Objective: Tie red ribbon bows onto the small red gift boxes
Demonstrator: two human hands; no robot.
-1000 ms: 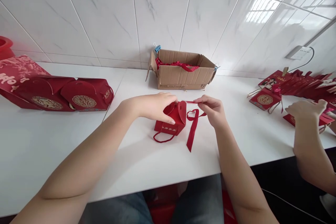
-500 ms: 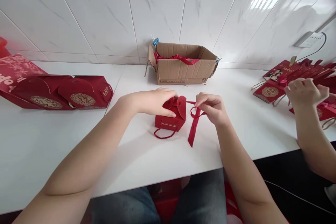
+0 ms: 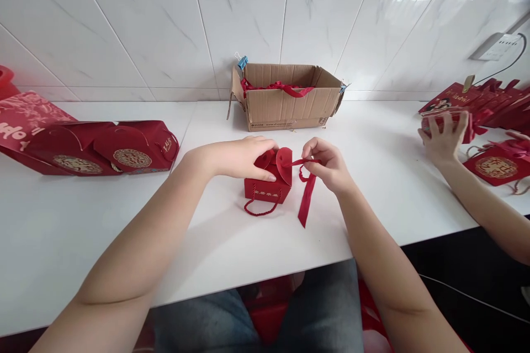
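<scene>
A small red gift box [image 3: 268,190] with a twisted cord handle [image 3: 260,213] stands on the white table in front of me. My left hand [image 3: 254,159] grips its top from the left, thumb along the near side and fingertips out of sight behind. Between the thumb and fingers of my right hand [image 3: 327,164], a red ribbon [image 3: 307,201] is pinched just right of the box. One stretch of it runs to the hole in the box's round top flap [image 3: 284,160]; a loose tail hangs down to the table.
An open cardboard box [image 3: 290,107] holding red ribbons stands by the tiled wall. Larger red gift boxes [image 3: 132,149] lie at left. Over at right, another person's hand [image 3: 445,135] holds a small red box, near a red box [image 3: 497,165] and red bags.
My right hand has shifted slightly left, still pinching the ribbon. My left hand stays on the box. The other person's hand has moved left and now grasps a box.
</scene>
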